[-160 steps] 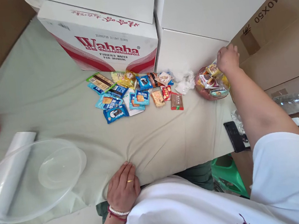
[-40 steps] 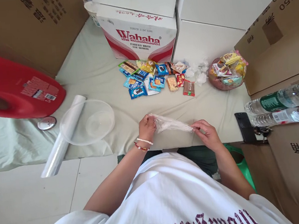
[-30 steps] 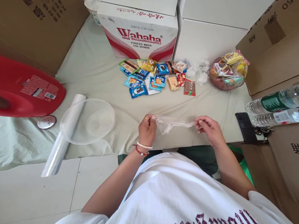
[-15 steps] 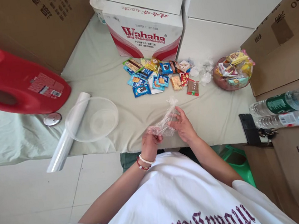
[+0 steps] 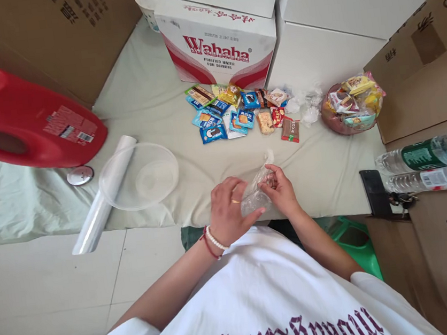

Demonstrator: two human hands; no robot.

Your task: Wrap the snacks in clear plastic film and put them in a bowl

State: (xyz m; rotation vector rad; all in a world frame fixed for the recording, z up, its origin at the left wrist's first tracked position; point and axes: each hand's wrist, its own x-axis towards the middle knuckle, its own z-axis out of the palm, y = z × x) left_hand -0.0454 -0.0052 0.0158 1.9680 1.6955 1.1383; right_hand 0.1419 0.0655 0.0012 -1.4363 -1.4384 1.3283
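A crumpled clear plastic bag [image 5: 255, 202] lies between my hands at the front edge of the table. My right hand [image 5: 280, 187] pinches its upper right part between thumb and fingers. With thumb and fingers spread, my left hand [image 5: 230, 209] is at the bag's left side; whether it touches the film is hard to see. Farther back, several small snack packets [image 5: 223, 113] lie in a loose pile, among them a brown packet [image 5: 290, 129] and a clear-wrapped cracker [image 5: 266, 123].
To the left, a clear plastic lid or shallow bowl [image 5: 169, 165] overlaps a roll of clear film [image 5: 92, 222]. A red jug [image 5: 32, 114] stands beyond. A snack-filled bowl [image 5: 335, 122], bottles [image 5: 419, 156] and a phone [image 5: 375, 192] are right. A Wahaha box [image 5: 220, 49] stands behind.
My left hand has gone from gripping the plastic to spread fingers beside it. My right hand has shifted slightly right and down, still pinching the bag.
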